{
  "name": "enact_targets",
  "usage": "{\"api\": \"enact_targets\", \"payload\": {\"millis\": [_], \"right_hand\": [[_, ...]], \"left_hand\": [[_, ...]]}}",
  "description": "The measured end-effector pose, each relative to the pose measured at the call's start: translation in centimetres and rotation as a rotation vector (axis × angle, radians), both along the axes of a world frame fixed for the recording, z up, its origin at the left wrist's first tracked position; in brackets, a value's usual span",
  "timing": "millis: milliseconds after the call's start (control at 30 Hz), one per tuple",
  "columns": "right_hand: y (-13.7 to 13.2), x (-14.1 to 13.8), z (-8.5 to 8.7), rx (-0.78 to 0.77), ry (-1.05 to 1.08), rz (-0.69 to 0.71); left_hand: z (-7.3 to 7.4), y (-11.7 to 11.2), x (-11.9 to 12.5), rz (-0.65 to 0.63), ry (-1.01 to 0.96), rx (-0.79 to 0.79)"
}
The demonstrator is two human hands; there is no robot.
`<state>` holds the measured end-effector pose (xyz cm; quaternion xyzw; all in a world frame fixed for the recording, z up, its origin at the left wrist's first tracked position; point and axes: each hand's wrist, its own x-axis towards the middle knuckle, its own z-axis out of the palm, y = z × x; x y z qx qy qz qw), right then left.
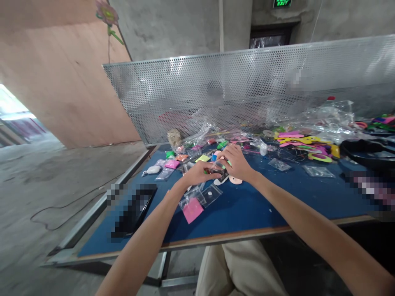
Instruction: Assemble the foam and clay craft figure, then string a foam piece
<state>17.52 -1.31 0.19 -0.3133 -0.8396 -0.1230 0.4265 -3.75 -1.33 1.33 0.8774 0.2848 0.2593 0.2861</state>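
The left hand (198,173) pinches a small dark piece (222,175) over the tabletop (247,213), well back from its front edge — the right hand (236,160) curls over it, finger contact unclear. Steady left, light right works best.

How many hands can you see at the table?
2. The left hand and the right hand are close together above the blue table. I don't see any others.
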Motion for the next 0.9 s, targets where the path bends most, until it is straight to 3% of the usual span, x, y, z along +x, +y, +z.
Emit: {"api": "enact_targets", "payload": {"millis": [133,300,500,900], "right_hand": [[0.4,0.4,-0.1,-0.192,0.147,0.079],[1.4,0.7,-0.6,-0.414,0.09,0.144],[1.3,0.4,-0.7,-0.39,0.23,0.151],[0.9,0.1,-0.4,-0.425,0.237,0.235]], "left_hand": [[-0.4,0.4,-0.6,0.052,-0.026,-0.056],[0.1,0.2,-0.7,0.113,0.0,-0.01],[0.3,0.3,-0.5,0.221,-0.032,0.101],[-0.6,0.9,-0.3,0.078,-0.013,0.114]]}}
